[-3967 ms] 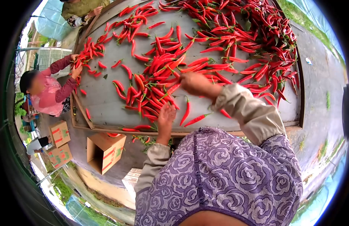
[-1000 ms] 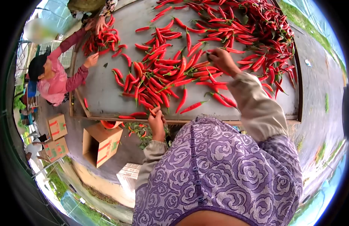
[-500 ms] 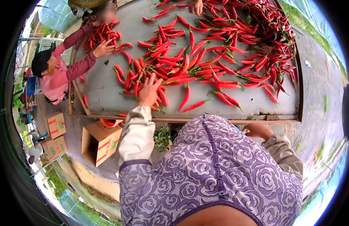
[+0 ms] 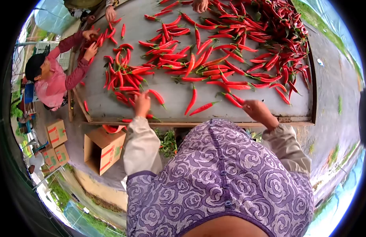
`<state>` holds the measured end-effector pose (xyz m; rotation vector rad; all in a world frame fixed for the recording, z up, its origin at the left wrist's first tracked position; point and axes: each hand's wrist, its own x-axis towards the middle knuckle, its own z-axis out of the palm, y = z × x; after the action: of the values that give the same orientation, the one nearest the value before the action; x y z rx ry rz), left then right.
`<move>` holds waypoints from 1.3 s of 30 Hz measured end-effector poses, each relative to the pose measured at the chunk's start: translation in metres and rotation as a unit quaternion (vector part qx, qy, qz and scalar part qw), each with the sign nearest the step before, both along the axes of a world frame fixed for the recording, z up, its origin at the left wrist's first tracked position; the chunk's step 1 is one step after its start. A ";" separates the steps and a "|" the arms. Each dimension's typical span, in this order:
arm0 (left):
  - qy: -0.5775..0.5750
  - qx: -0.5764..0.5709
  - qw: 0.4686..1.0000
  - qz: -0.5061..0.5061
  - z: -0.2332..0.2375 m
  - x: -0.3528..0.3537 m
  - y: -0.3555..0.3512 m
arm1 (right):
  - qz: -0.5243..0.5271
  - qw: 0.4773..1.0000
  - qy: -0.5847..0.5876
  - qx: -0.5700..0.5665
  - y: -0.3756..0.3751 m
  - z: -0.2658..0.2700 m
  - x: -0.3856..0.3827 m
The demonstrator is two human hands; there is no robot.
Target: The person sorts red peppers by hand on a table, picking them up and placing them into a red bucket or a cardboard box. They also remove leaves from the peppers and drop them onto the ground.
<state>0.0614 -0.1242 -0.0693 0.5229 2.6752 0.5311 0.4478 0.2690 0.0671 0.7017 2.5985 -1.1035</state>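
Red chili peppers with green stems lie loose over the grey tabletop (image 4: 173,108). At the near edge of the left-hand group of chili peppers (image 4: 129,75) is my left hand (image 4: 141,105), its fingers drawn together; whether they hold a chili is hidden. A single curved chili (image 4: 156,97) lies just right of it. My right hand (image 4: 259,112) is over the near edge of the table, thumb and fingers closed at the stem end of a red chili pepper (image 4: 238,100). Two more chilies, one of them a slanting chili (image 4: 204,108), lie between my hands.
A dense heap of chilies (image 4: 283,27) covers the far right. A co-worker in pink (image 4: 52,87) handles chilies at the left end; other people's hands (image 4: 200,5) show at the far side. A wooden rim (image 4: 214,123) borders the table. An open cardboard box (image 4: 105,148) stands below left.
A group of chilies has shifted left, apart from the middle ones. My left hand has moved left and nearer me, fingers drawn in. My right hand has come up to the chilies.
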 end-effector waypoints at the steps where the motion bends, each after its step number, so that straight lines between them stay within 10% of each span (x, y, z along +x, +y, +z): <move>1: 0.105 -0.023 0.989 -0.101 0.024 0.039 0.020 | 0.004 1.000 0.025 0.000 0.004 -0.003 -0.017; 3: -0.118 0.104 0.988 0.002 0.047 0.068 0.039 | 0.019 0.996 0.076 0.052 0.016 -0.014 -0.052; 9: -0.025 0.229 0.972 0.054 0.057 0.152 0.049 | 0.043 0.930 0.166 0.326 0.017 -0.053 -0.166; 16: -0.151 0.328 0.911 0.200 0.052 0.172 0.049 | 0.195 0.961 0.151 0.123 -0.061 -0.064 -0.169; 19: -0.145 0.316 0.910 0.226 0.056 0.152 0.044 | 0.136 0.953 0.270 0.003 -0.057 -0.048 -0.151; 25: -0.110 0.366 0.863 0.332 0.051 -0.005 0.026 | -0.054 0.987 0.154 -0.003 -0.015 -0.021 -0.087; 28: 0.128 0.198 0.959 0.158 0.045 -0.089 0.031 | -0.063 0.990 0.124 0.004 -0.009 -0.018 -0.051; 31: -0.001 0.063 0.993 0.099 0.017 -0.129 0.046 | -0.078 0.994 0.069 0.017 -0.017 -0.036 -0.013; 36: 0.129 0.239 0.962 -0.042 0.003 -0.059 0.076 | -0.110 0.991 0.007 -0.070 -0.039 -0.036 0.000; 39: -0.029 0.167 0.986 0.002 0.076 0.031 0.086 | -0.100 0.992 0.012 -0.076 -0.042 -0.033 -0.009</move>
<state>0.0927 -0.0383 0.0072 0.5822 2.5423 0.9898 0.4389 0.2271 0.0336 0.9328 2.4717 -1.3579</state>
